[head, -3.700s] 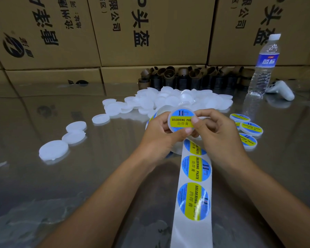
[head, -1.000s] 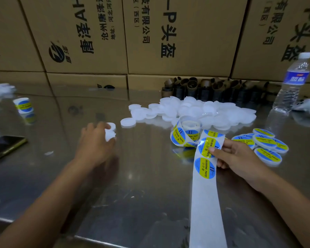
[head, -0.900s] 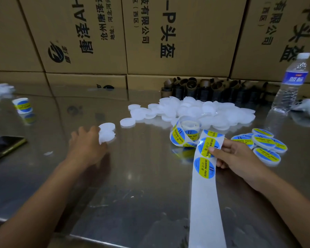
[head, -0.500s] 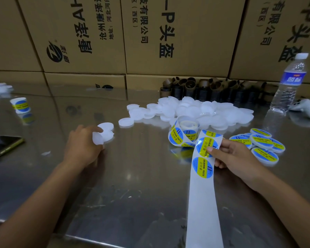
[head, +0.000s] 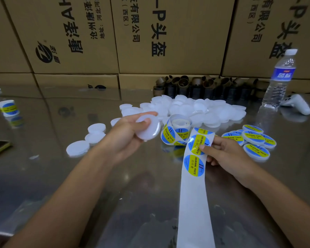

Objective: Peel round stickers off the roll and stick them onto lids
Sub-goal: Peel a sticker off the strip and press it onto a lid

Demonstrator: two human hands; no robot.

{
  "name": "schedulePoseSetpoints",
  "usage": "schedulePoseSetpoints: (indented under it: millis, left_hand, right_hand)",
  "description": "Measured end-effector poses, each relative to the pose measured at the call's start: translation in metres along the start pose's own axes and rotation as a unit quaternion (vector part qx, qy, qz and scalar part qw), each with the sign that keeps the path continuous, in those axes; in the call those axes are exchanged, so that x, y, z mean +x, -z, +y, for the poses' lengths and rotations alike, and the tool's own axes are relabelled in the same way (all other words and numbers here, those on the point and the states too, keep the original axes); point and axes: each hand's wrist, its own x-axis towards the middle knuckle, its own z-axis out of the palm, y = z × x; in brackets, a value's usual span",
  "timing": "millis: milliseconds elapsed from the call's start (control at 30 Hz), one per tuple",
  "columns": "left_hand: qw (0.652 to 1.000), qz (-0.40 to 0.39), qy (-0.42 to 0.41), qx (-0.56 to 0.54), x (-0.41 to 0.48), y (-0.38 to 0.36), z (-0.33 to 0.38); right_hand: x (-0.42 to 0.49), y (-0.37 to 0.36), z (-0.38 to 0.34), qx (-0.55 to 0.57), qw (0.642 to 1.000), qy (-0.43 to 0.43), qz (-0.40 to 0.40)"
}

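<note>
While the left hand grips a blank white lid raised off the table, the right hand pinches the sticker strip at its topmost sticker, apparently ready to peel.

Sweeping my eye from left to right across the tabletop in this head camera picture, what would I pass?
Labelled tub → loose white lids → left hand gripping a blank lid → sticker roll → sticker strip, pinched by the right hand → stickered lids → water bottle → white controller.
</note>
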Motion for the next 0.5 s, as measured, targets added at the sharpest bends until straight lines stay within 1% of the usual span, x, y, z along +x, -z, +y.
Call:
schedulePoseSetpoints:
  millis: [67,133,300,333,400,500]
  left_hand:
    - [0.999,-0.039,0.008,-0.031,0.005,-0.018,-0.005]
    - [0.996,-0.058,0.014,-0.059,0.010,-0.033,-0.011]
    - [0.993,-0.051,0.003,-0.109,0.018,-0.053,-0.029]
    - [0.994,-0.042,-0.001,-0.103,0.017,-0.053,-0.032]
    - [0.998,-0.027,-0.005,-0.058,0.015,-0.050,-0.036]
    - [1.000,-0.026,0.012,-0.004,0.011,-0.050,-0.039]
  right_hand:
    - [0.000,0.000,-0.002,0.009,1.000,-0.004,0.004]
    - [0.000,0.000,-0.004,0.021,1.000,-0.003,0.009]
    - [0.001,0.001,-0.006,0.100,0.995,0.000,0.018]
    - [0.001,0.001,-0.006,0.111,0.994,0.000,0.017]
    - [0.002,0.003,-0.006,0.122,0.992,0.009,0.020]
    - [0.002,0.005,-0.007,0.112,0.992,0.039,0.039]
